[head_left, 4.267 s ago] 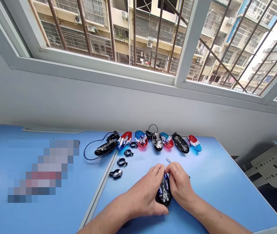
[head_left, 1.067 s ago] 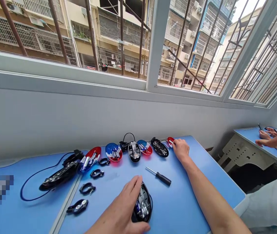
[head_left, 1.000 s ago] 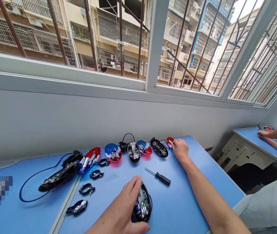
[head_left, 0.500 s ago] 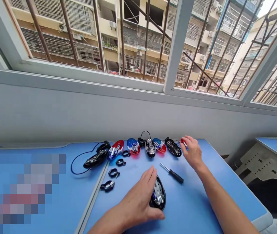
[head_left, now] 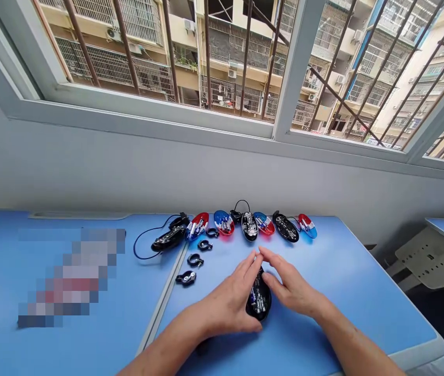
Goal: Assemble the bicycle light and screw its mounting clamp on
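Observation:
A black oval housing (head_left: pixel 259 302) with shiny parts inside lies on the blue table in front of me. Around its left side curves my left hand (head_left: pixel 229 297), thumb at the near end and fingertips at the far end. My right hand (head_left: pixel 290 282) is at the far right of the same housing, its thumb against the edge and its index fingertip close to the left fingertips. Part of the housing is hidden under the fingers. No screwdriver shows now; the right hand covers the area where it lay.
Along the wall stand red-and-blue oval shells (head_left: pixel 224 223), black oval housings (head_left: pixel 286 227) and a black cable (head_left: pixel 138 243). Several black ring clamps (head_left: pixel 195 260) line up at left, near the table seam (head_left: pixel 159 308). A blurred-out item (head_left: pixel 76 282) lies farther left.
My right hand has left the small red-and-blue shell at the back right and come in to the black housing. My left hand stays around the housing. The view has shifted slightly.

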Demonstrator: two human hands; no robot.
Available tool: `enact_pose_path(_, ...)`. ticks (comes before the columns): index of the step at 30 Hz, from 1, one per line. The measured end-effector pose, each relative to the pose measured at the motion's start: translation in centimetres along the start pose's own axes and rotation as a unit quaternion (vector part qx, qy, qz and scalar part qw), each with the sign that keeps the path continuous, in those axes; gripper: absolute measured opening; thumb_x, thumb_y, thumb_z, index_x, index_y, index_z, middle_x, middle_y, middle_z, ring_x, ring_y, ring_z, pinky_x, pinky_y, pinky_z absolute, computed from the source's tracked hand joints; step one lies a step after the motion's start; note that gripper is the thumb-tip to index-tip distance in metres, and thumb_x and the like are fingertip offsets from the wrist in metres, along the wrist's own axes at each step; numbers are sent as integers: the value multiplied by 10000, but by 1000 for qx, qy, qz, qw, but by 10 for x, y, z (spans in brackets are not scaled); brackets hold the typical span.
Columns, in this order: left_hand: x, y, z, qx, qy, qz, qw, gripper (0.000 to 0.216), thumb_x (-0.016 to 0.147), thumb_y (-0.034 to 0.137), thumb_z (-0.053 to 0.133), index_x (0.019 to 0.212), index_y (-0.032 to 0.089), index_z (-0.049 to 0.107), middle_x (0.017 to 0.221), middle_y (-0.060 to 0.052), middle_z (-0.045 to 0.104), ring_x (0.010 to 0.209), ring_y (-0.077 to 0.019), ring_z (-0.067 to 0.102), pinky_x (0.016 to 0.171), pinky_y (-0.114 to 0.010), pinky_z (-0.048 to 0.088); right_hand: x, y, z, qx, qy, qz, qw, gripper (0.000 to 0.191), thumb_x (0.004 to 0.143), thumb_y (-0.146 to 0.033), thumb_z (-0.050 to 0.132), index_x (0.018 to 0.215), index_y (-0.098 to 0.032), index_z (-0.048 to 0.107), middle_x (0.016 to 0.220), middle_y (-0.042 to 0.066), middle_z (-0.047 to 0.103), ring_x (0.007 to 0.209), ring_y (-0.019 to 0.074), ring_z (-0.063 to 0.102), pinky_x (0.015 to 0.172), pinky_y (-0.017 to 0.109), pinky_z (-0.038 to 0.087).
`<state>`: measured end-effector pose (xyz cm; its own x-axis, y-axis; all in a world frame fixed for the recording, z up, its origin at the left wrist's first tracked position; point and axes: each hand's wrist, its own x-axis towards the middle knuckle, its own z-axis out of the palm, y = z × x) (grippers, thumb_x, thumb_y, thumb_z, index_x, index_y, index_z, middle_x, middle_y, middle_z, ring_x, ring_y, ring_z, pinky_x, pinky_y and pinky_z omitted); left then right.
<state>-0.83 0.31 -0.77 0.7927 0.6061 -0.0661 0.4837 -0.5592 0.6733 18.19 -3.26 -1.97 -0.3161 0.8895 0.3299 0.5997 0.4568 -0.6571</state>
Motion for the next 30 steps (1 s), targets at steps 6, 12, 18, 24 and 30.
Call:
enact_pose_path(6, 0, -1, -9, 18, -17, 23, 999, 1138, 563, 190, 716, 1477, 101, 44, 1554, -163, 6, 1421, -290, 14, 1153, -423, 151, -1, 3, 6, 13, 11, -29, 999, 649, 889, -122, 400, 1464, -276, 144, 1408, 83, 437, 1264, 205, 450, 1033, 438, 413)
enact_pose_path(12, -3, 0, -16, 45, -33, 1, 998, 1140, 572, 201, 713, 1480, 130, 28, 1558, -144, 24, 1423, -283, 18, 1152, -427, 153, -5, 9, 10, -24, 48, -47, 997, 620, 881, -124, 410, 1441, -269, 186, 1247, 92, 571, 1092, 211, 573, 904, 409, 498)
enact_pose_path(18, -10, 1, -24, 92, -43, -40, 994, 921, 628, 148, 588, 1460, 117, 193, 1537, -138, 193, 1406, -269, 181, 1135, -394, 214, -7, 8, -1, -156, 111, -39, 981, 358, 909, -180, 415, 1265, -196, 451, 948, 96, 645, 812, 202, 606, 713, 338, 511)
enact_pose_path(24, -14, 16, -33, 88, -29, -63, 994, 778, 620, 376, 725, 1316, 201, 426, 1421, -120, 430, 1307, -339, 363, 1052, -456, 336, -10, 4, -9, -269, 103, -31, 957, 263, 932, -239, 396, 922, -178, 651, 727, 61, 620, 639, 158, 569, 577, 251, 413)
enact_pose_path(30, -8, 18, -25, 112, -9, -35, 993, 433, 679, 302, 700, 1086, 199, 594, 1221, -112, 589, 1172, -349, 483, 977, -465, 390, -12, 0, -12, -265, 46, 0, 963, 315, 909, -236, 427, 672, -175, 626, 574, 10, 565, 518, 106, 495, 518, 223, 303)
